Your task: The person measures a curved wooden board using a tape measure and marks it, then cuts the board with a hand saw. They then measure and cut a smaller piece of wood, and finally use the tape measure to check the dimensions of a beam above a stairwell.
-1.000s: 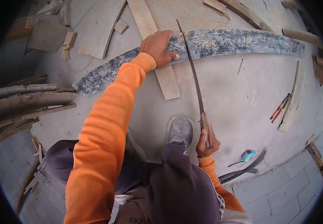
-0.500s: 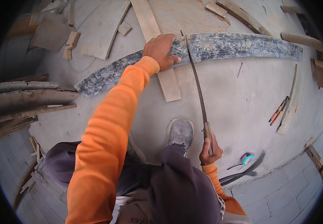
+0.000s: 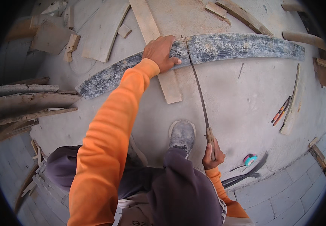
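Note:
A long, weathered board (image 3: 242, 47) with a flaking blue-black face lies crosswise ahead of me. Under its middle is a paler plank (image 3: 169, 87). My left hand (image 3: 161, 54) grips the board over its upper edge, thumb on the near side, just left of the blade. With my right hand (image 3: 213, 155) closed around its wooden handle, I hold a handsaw (image 3: 199, 88). The narrow blade runs away from me, and its far end sits across the board. Between the board and my right hand is my shoe (image 3: 182, 135).
Pliers (image 3: 281, 111) with orange-and-black handles lie by a thin wood strip (image 3: 292, 100) on the right. Nearer are a turquoise tape measure (image 3: 250, 160) and dark wire strands (image 3: 247, 175). Curved planks are stacked at left (image 3: 31, 100); a wood offcut (image 3: 124, 31) lies beyond the board.
The saw and my right hand have drawn back slightly toward me, so less of the blade tip reaches past the board. My left hand keeps its hold.

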A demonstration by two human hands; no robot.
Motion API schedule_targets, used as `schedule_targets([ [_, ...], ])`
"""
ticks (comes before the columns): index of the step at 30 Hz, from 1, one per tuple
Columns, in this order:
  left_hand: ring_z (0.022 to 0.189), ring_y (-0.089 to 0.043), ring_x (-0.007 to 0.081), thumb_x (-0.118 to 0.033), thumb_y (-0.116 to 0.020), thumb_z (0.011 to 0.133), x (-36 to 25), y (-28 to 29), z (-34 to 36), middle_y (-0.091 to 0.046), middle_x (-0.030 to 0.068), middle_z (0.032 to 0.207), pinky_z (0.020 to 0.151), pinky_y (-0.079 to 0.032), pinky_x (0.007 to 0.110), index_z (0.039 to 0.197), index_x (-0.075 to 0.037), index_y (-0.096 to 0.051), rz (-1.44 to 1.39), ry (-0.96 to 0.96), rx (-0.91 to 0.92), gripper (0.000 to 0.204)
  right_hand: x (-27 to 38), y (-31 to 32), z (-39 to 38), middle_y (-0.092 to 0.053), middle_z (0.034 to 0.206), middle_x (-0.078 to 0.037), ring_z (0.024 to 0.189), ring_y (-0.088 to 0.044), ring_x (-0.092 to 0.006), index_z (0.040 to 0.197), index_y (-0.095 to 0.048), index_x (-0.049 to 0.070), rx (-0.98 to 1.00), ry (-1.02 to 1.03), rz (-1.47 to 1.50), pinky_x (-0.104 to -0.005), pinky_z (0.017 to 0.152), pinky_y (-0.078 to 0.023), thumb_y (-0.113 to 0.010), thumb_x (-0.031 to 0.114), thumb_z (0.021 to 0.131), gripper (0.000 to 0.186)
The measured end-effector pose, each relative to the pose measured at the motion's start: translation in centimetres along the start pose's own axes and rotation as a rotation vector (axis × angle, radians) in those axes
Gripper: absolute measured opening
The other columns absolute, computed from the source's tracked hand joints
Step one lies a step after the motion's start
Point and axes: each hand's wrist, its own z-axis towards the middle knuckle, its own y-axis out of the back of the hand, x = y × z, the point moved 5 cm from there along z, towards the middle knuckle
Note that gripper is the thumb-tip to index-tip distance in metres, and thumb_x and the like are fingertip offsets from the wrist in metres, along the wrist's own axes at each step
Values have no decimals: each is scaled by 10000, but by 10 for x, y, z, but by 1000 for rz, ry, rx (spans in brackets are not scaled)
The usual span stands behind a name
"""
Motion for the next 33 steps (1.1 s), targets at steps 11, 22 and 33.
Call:
schedule_targets([
  [11, 1172, -617, 372, -408, -864, 765, 2, 0, -1, -659, 186, 1227, 997, -487, 449, 1342, -54, -549, -34, 33, -71, 747, -15, -49, 82, -758, 933, -242, 660, -740, -217, 1191, -705, -81, -129, 158, 72, -287, 614, -552, -717, 13, 891, 314],
  [22, 1281, -564, 395, -424, -859, 777, 16, 7, 16, -603, 250, 1339, 1087, -448, 437, 1429, -19, -468, -78, 23, 43, 861, -12, 47, -31, -734, 794, -214, 634, -705, -245, 1215, -648, -154, -394, -103, -4, -324, 616, -560, -591, 222, 1006, 434],
  [33, 1213, -583, 393, -425, -858, 787, 53, 57, 56, -630, 264, 1230, 1098, -431, 421, 1436, -3, -499, 239, -14, -347, 853, -71, 74, -37, -557, 1432, -290, 1308, -558, -455, 1436, -484, -98, -565, -298, -489, -431, 1095, -455, -556, 116, 1037, 459],
])
